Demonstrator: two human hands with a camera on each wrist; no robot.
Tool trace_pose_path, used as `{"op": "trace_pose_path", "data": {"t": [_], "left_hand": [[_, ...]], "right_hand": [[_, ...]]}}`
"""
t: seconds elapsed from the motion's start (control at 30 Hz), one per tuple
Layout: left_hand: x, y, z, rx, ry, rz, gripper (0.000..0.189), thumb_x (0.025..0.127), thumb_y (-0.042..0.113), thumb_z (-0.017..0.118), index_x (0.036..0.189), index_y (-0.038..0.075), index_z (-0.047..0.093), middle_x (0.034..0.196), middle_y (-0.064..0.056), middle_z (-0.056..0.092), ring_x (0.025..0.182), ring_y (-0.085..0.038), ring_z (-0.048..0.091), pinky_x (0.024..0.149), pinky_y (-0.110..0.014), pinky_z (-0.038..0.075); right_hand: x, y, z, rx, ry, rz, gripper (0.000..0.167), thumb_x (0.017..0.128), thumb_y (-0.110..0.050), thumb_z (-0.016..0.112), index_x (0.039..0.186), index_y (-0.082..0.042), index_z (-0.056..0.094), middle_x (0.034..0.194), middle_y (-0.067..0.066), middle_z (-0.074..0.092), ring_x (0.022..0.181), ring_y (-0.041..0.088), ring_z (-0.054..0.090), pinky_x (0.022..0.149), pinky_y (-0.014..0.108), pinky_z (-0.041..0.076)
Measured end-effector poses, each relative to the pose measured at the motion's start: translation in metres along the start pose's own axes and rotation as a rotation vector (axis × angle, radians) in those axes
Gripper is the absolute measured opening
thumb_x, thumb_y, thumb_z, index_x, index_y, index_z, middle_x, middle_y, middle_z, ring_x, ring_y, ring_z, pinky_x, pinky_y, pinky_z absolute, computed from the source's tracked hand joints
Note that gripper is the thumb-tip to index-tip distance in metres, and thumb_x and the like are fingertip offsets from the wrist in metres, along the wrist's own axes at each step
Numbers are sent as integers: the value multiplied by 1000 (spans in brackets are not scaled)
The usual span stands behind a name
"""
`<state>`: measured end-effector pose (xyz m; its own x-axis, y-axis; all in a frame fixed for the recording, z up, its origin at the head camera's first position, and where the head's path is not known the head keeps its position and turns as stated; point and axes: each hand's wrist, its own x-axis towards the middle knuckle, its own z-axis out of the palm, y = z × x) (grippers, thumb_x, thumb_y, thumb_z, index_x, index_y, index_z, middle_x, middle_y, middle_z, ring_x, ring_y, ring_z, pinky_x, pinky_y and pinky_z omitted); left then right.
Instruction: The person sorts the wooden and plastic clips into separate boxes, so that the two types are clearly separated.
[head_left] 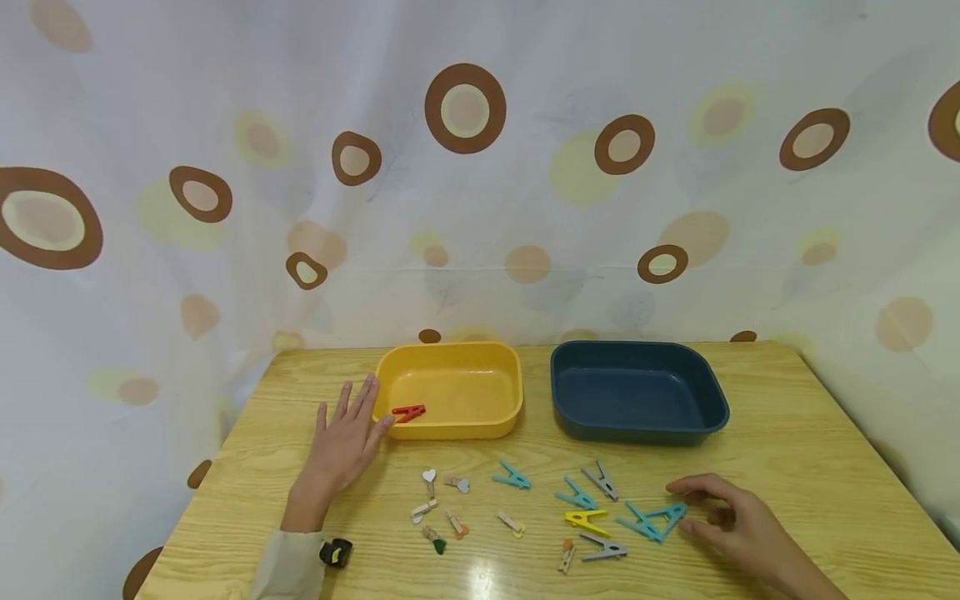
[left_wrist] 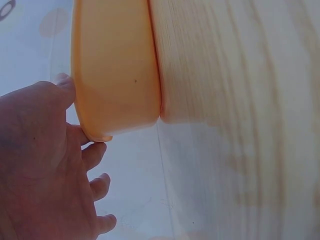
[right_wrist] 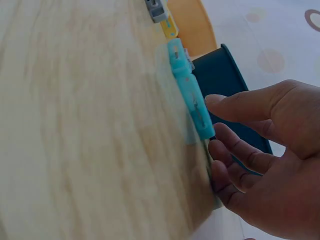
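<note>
My left hand (head_left: 341,446) lies spread against the left front corner of a yellow tray (head_left: 448,431), its thumb at the front rim. In the left wrist view, the thumb and index finger touch the tray's rim while the other fingers extend past it. A red clothespin (head_left: 408,412) lies inside that tray. My right hand (head_left: 738,525) is beside a teal clothespin (head_left: 672,512), thumb and fingers parted around its near end. Another teal clothespin (head_left: 640,523) adjoins it. The right wrist view shows the thumb tip close by the teal clothespin (right_wrist: 196,107), nothing pinched.
A dark blue tray (head_left: 637,435) stands right of the yellow one. Between the hands lie gray clothespins (head_left: 604,547), a yellow clothespin (head_left: 586,522), more teal ones (head_left: 512,476) and several small wooden clips (head_left: 455,524) with hearts. A patterned curtain (head_left: 525,208) hangs behind the wooden table (head_left: 795,450).
</note>
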<state>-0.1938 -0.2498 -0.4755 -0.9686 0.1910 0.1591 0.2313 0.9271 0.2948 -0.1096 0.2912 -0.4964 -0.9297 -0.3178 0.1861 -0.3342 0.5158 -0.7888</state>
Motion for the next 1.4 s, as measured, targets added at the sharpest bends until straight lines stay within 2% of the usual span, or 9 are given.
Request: {"op": "trace_pose_path", "data": {"t": [0.2, 0.37, 0.47, 0.63, 0.87, 1.07, 1.4], "left_hand": [[0, 1, 1, 1, -7, 1, 72, 111, 49, 38, 164, 6, 19, 170, -10, 18, 156, -39, 9, 116, -73, 5], [0, 1, 1, 2, -8, 2, 71, 111, 48, 38, 164, 6, 18, 170, -11, 18, 156, -39, 8, 116, -73, 6], [0, 0, 1, 1, -8, 1, 71, 111, 48, 37, 165, 6, 17, 170, -11, 18, 156, -39, 7, 116, -73, 6], [0, 0, 1, -4, -9, 0, 71, 111, 49, 36, 165, 6, 17, 170, -10, 17, 156, -38, 7, 116, -73, 6], [1, 0, 1, -5, -13, 3, 71, 111, 48, 37, 165, 5, 17, 170, -10, 16, 156, -39, 6, 116, -73, 6], [1, 0, 1, 0, -15, -1, 72, 111, 49, 36, 165, 6, 17, 170, -10, 16, 156, -39, 6, 116, -73, 5], [0, 0, 2, 11, -5, 5, 72, 111, 49, 37, 165, 6, 17, 170, -10, 16, 155, -41, 10, 116, -73, 6]], "right_hand": [[-1, 6, 5, 2, -25, -23, 29, 91, -3, 77, 119, -3, 70, 116, 0, 71, 100, 2, 66, 75, 21, 55], [0, 5, 9, -85, 13, -27, 25, 88, -6, 81, 111, -15, 75, 109, -2, 72, 99, 2, 65, 80, 16, 51], [2, 6, 8, -122, 24, -40, 25, 86, -6, 83, 106, -19, 76, 104, -5, 72, 97, 2, 64, 79, 16, 50], [2, 9, 8, -129, 30, -61, 24, 84, -3, 83, 102, -18, 76, 101, -5, 73, 93, 1, 64, 75, 18, 51], [3, 6, 7, -127, 48, 0, 22, 83, -6, 84, 100, -19, 77, 99, -8, 72, 79, 0, 56, 61, 22, 46], [4, 2, 3, -81, 41, 39, 18, 86, -8, 83, 100, -17, 77, 99, -7, 73, 87, -1, 63, 63, 24, 53], [7, -4, 3, -92, 83, -6, 22, 85, -5, 83, 101, -18, 77, 98, -7, 73, 85, 1, 66, 63, 25, 56]]}}
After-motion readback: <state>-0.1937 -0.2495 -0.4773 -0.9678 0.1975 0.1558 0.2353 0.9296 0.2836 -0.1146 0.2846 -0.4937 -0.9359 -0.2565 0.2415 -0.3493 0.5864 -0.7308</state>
